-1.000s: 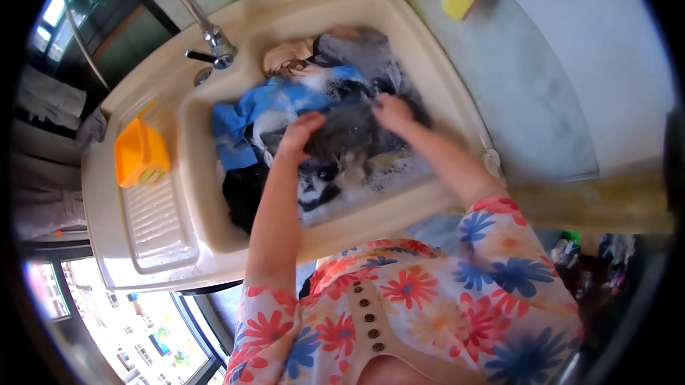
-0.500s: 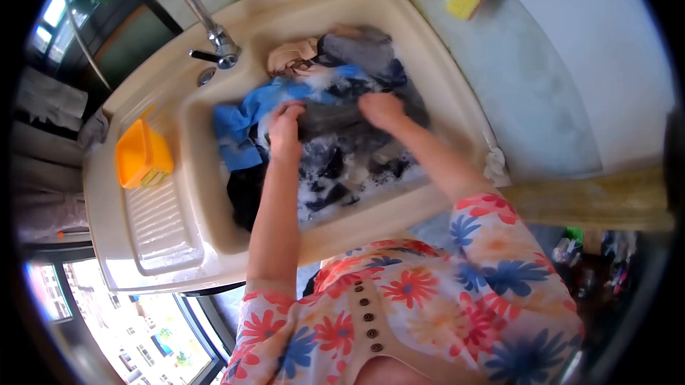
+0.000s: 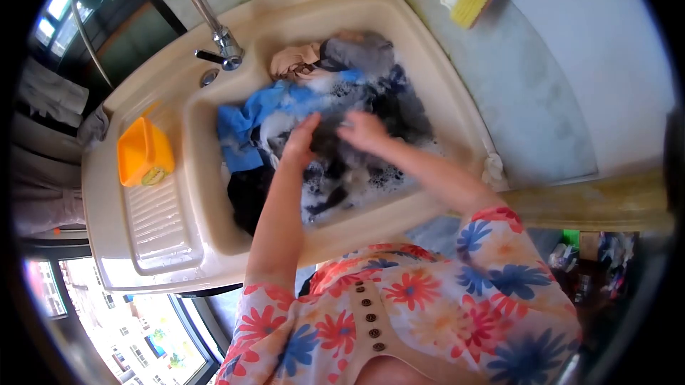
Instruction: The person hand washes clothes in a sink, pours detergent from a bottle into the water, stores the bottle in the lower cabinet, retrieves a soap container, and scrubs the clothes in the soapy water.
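Note:
Wet clothes lie in soapy water in the beige sink (image 3: 421, 24). My left hand (image 3: 302, 139) is closed on a dark grey garment (image 3: 330, 139) in the middle of the basin. Close beside it, my right hand (image 3: 365, 132) is curled over the same dark cloth; both hands are slightly blurred. A blue cloth (image 3: 239, 132) lies along the left side, with a black cloth (image 3: 248, 199) below it. Behind my hands rest a tan cloth (image 3: 296, 60) and a grey cloth (image 3: 360, 53). White suds (image 3: 378, 181) cover parts of the laundry.
A chrome faucet (image 3: 227, 46) stands at the sink's back left. An orange plastic container (image 3: 145, 153) sits on the ribbed washboard (image 3: 160, 231) to the left. On the right ledge lies a yellow-bristled brush (image 3: 472, 1). A small white cloth (image 3: 492, 169) rests at the sink's right corner.
My hands have come closer together and moved down slightly toward me. The dark garment, stretched between them before, is now bunched up.

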Tool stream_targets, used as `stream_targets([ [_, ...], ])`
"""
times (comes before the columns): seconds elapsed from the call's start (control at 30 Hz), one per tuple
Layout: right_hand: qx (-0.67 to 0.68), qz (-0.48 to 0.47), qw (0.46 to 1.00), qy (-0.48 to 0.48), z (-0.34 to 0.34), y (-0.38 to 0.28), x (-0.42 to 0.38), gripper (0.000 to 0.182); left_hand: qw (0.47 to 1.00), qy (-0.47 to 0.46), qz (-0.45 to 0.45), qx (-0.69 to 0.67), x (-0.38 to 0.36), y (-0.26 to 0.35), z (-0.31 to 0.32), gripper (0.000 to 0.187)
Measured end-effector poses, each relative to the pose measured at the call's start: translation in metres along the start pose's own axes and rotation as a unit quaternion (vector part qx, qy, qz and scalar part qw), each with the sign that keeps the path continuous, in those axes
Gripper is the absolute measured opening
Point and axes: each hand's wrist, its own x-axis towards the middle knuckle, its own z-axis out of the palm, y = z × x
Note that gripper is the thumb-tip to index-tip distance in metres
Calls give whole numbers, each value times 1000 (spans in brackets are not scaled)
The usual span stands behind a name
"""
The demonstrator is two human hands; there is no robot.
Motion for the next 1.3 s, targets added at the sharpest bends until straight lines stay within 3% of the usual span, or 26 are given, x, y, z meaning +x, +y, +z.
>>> stream_targets([
  [0.07, 117, -200, 972, 47, 13, -60, -29, 20, 993, -59, -92, -47, 18, -8, -13, 44],
  [0.1, 123, -238, 963, 34, 18, -81, -36, 20, 987, -98, 117, 52, -8, -14, -12, 43],
  [0.17, 118, -281, 950, 68, 26, -82, -30, 18, 964, -78, 237, 94, -30, -15, -9, 39],
  [0.2, 103, -289, 945, 111, 32, -66, -9, 16, 987, -21, 155, 35, -18, -7, -9, 36],
  [0.27, -32, -129, 985, 109, 20, -29, 25, 21, 991, 96, -16, -93, 3, 4, -7, 30],
  [0.33, -131, -18, 991, -27, -17, 15, 35, 35, 992, 71, 67, -82, -27, 33, 7, 29],
  [0.4, -92, 85, 992, 29, -30, 60, 42, 44, 976, 109, 189, -4, -35, 40, 2, 28],
  [0.47, -104, 108, 988, 43, -28, 78, 40, 44, 890, 214, 265, 305, -16, 16, -8, 30],
  [0.53, -192, 38, 978, -77, -15, 44, 8, 41, 731, 227, 278, 581, -16, 2, 4, 31],
  [0.57, -201, -53, 966, -154, -2, 50, 4, 42, 765, 170, 227, 579, -17, 2, 8, 33],
  [0.63, -204, -25, 965, -164, -12, 69, 16, 41, 816, 52, 119, 563, -17, 2, 14, 38],
  [0.67, -207, -11, 964, -168, -23, 81, 24, 41, 870, 66, 122, 473, -5, 1, 2, 38],
  [0.73, -106, 78, 990, -40, -33, 92, 33, 36, 949, 95, 122, 276, -1, 10, -15, 39],
  [0.77, -69, 30, 997, -26, -19, 90, 32, 35, 988, 45, 91, 117, -1, 8, -19, 40],
  [0.87, 40, -107, 993, -20, 2, -21, -6, 31, 994, -23, 34, -101, -4, 1, -1, 45],
  [0.9, 63, -194, 979, 1, 6, -51, -21, 32, 996, -48, 4, -76, 7, -7, -8, 51],
  [0.93, 87, -279, 956, 23, 10, -68, -29, 33, 988, -88, 127, 4, -6, -10, -6, 48],
  [1.0, 6, -240, 970, 22, 13, -55, -12, 36, 992, -6, 125, -4, -15, -7, -7, 38],
  [1.03, -37, -203, 974, 93, 12, -35, 2, 39, 991, 32, 129, -9, -14, -2, -5, 33],
  [1.07, -30, -91, 994, 44, 5, -14, 18, 46, 995, 35, 81, -42, 2, 10, -8, 32],
  [1.1, -93, 27, 995, -26, -13, 6, 31, 49, 992, 42, 115, -44, -16, 29, -5, 34],
  [1.13, -81, 43, 994, -63, -20, 44, 42, 52, 986, 48, 150, -46, -36, 52, -4, 38],
  [1.17, -59, 54, 996, -39, -40, 55, 39, 54, 959, 113, 204, 159, -32, 61, -24, 36],
  [1.2, -22, 44, 998, -47, -50, 64, 42, 53, 886, 176, 246, 352, -29, 65, -39, 34],
  [1.23, -24, -1, 998, -50, -59, 52, 36, 51, 772, 259, 206, 543, -48, 74, -34, 50],
  [1.3, -10, -124, 989, -85, -69, 28, 32, 51, 692, 174, 375, 592, -50, 71, -19, 50],
])
